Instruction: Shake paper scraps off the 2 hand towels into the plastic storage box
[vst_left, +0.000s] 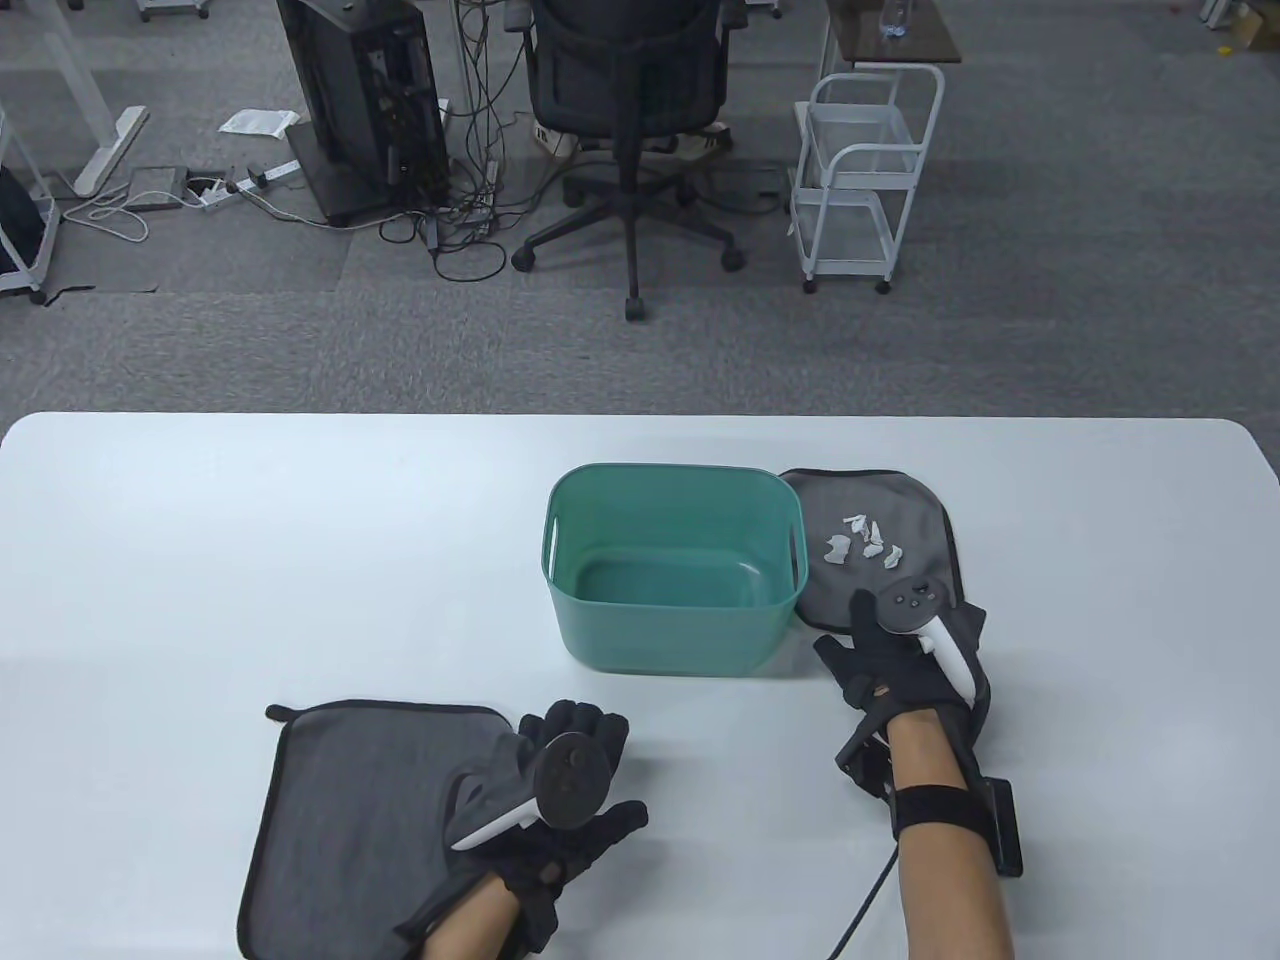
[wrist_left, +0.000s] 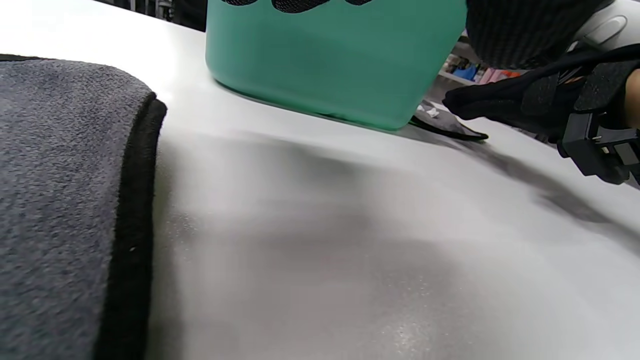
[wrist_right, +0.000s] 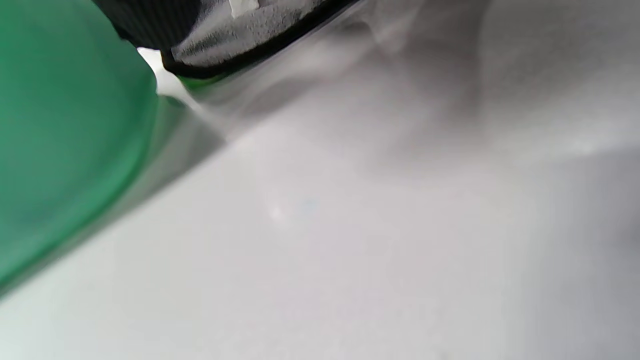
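Observation:
The teal plastic storage box (vst_left: 675, 570) stands mid-table with nothing visible inside. To its right lies a grey towel (vst_left: 890, 505) edged in black, carrying several white paper scraps (vst_left: 862, 540). My right hand (vst_left: 865, 625) lies on that towel's near part, index finger straight and thumb spread; its other fingers are hidden under the tracker. A second grey towel (vst_left: 360, 800) lies flat at the near left with no scraps showing. My left hand (vst_left: 575, 735) rests at its right edge, fingers relaxed. The left wrist view has this towel (wrist_left: 60, 200) flat, with the box (wrist_left: 335, 55) beyond.
The white table (vst_left: 250, 560) stretches wide on both sides of the box. Past its far edge, on the carpet, stand an office chair (vst_left: 630, 90), a white wire cart (vst_left: 865, 180) and a black computer case (vst_left: 365, 100).

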